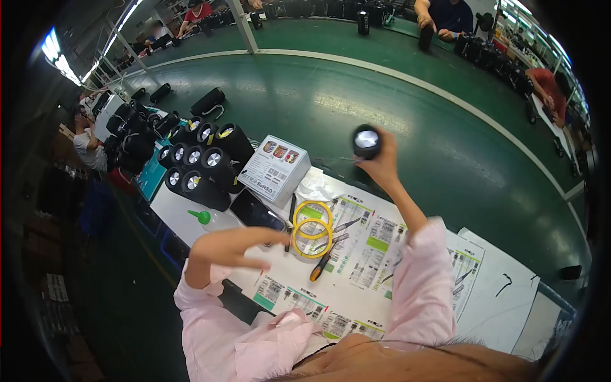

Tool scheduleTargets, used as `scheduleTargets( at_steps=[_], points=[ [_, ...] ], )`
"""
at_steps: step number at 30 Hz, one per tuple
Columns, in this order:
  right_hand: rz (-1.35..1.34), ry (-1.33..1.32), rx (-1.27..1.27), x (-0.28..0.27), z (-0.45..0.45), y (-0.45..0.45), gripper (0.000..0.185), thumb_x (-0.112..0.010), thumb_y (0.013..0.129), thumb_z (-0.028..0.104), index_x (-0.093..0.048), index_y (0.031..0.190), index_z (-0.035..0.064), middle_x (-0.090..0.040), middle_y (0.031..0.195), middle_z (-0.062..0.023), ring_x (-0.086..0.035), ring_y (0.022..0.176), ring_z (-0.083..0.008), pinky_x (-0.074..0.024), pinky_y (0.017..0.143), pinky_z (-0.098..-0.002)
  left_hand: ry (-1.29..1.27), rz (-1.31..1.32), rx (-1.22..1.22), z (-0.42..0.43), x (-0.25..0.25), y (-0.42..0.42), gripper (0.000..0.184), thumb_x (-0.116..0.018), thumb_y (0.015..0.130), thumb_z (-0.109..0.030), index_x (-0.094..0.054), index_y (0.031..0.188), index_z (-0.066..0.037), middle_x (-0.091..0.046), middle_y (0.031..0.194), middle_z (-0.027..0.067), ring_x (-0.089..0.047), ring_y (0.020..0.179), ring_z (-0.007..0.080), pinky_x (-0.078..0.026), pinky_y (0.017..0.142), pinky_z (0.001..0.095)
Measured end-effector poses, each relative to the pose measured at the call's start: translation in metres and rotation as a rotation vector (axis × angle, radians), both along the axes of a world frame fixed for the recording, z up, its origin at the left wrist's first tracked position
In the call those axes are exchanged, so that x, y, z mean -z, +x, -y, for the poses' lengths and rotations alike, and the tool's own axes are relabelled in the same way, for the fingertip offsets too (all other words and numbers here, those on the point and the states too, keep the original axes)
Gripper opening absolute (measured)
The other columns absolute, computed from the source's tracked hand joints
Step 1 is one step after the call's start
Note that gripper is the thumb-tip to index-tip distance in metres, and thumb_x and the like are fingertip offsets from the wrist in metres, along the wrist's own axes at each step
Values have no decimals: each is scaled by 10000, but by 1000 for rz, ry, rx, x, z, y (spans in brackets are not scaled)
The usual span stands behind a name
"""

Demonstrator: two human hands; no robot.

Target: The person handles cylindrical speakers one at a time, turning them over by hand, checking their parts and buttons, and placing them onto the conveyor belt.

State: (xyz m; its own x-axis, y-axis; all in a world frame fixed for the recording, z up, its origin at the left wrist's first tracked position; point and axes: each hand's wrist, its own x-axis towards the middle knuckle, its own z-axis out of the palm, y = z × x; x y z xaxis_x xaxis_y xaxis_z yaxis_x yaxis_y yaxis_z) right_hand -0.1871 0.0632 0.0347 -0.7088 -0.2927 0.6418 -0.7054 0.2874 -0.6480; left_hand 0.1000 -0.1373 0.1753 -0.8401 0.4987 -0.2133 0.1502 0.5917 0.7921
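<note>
My right hand (pixel 383 162) is wrapped round a black cylindrical speaker (pixel 366 141) with a silver end, held up over the green surface beyond the printed sheets. My left hand (pixel 245 247), slightly blurred, has its fingers apart and holds nothing. It is just left of two yellow rings (pixel 312 229) and near a dark phone (pixel 258 211). An orange-and-black screwdriver (pixel 319 267) lies below the rings. A bottle with a green nozzle (pixel 202 216) is beyond my left wrist.
Several black speakers (pixel 213 159) stand grouped at the left beside a white box (pixel 277 167). Printed sheets (pixel 375 245) cover the white table (pixel 503 318). Other people work at the far line; one person's hands (pixel 436 30) touch a black cylinder.
</note>
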Motion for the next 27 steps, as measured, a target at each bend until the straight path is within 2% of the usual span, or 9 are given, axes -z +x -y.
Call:
scheduleTargets(
  at_steps=[2,6,10,15,18,21,23,25,27],
  points=[
    [568,-230,-177,-34,-51,34,738,-835,516,161,-474,1153,61,-510,1142,-127,-500,1061,-244,-401,921,-365,-120,37,-206,-14,20,-22,541,-628,809,-177,-415,1277,-9,-494,1231,173,-508,1097,271,-406,909,360],
    [159,-508,-470,-42,-130,118,892,-865,523,177,-362,1252,73,-535,1144,-149,-549,1025,-250,-422,913,-360,-162,-100,-165,-48,46,-59,452,-616,817,-221,-489,1203,-22,-568,1127,164,-555,984,297,-424,863,372],
    [132,73,-379,12,-192,172,1017,-868,523,163,-224,1307,94,-520,1159,-150,-550,1024,-263,-417,903,-378,-165,-457,-91,-85,47,-85,396,-612,819,-237,-530,1156,-45,-600,1073,144,-565,955,297,-428,846,372],
    [251,-607,-206,-63,-209,196,800,-819,598,355,-393,1186,21,-541,1022,-161,-565,888,-240,-458,819,-353,-28,-525,-11,-120,36,-88,340,-627,811,-206,-572,1110,-55,-613,1062,108,-563,958,273,-426,851,358],
    [358,-413,-287,-115,-257,203,551,-555,866,371,-386,1222,-14,-500,1167,-186,-520,1069,-270,-434,929,-392,128,-511,-7,-137,41,-88,315,-632,811,-198,-587,1087,-54,-614,1065,94,-564,965,258,-429,847,347],
    [1199,-150,-318,-167,-275,191,588,-542,877,318,-293,1305,2,-505,1175,-178,-549,1049,-264,-463,907,-394,268,-482,-15,-154,41,-95,328,-621,824,-205,-567,1106,-45,-615,1045,98,-570,960,248,-434,839,350],
    [660,-861,-642,-146,-199,220,709,-613,829,336,-244,1348,26,-552,1113,-153,-530,1052,-280,-411,929,-444,348,-471,-61,-163,41,-96,343,-616,828,-215,-554,1119,-45,-615,1030,103,-571,960,252,-436,838,352],
    [510,-445,-420,-89,-200,213,966,-710,698,361,-95,1380,62,-538,1040,-167,-595,861,-258,-521,773,-405,407,-456,-59,-165,46,-96,392,-601,841,-264,-529,1144,-25,-610,1014,120,-575,954,246,-440,835,352],
    [410,-604,-324,-88,-193,214,906,-629,750,443,-112,1382,51,-539,1049,-177,-604,826,-263,-533,730,-375,480,-318,-59,-160,50,-97,475,-578,850,-341,-492,1185,-14,-582,1067,129,-559,984,238,-427,860,353]
  ],
)
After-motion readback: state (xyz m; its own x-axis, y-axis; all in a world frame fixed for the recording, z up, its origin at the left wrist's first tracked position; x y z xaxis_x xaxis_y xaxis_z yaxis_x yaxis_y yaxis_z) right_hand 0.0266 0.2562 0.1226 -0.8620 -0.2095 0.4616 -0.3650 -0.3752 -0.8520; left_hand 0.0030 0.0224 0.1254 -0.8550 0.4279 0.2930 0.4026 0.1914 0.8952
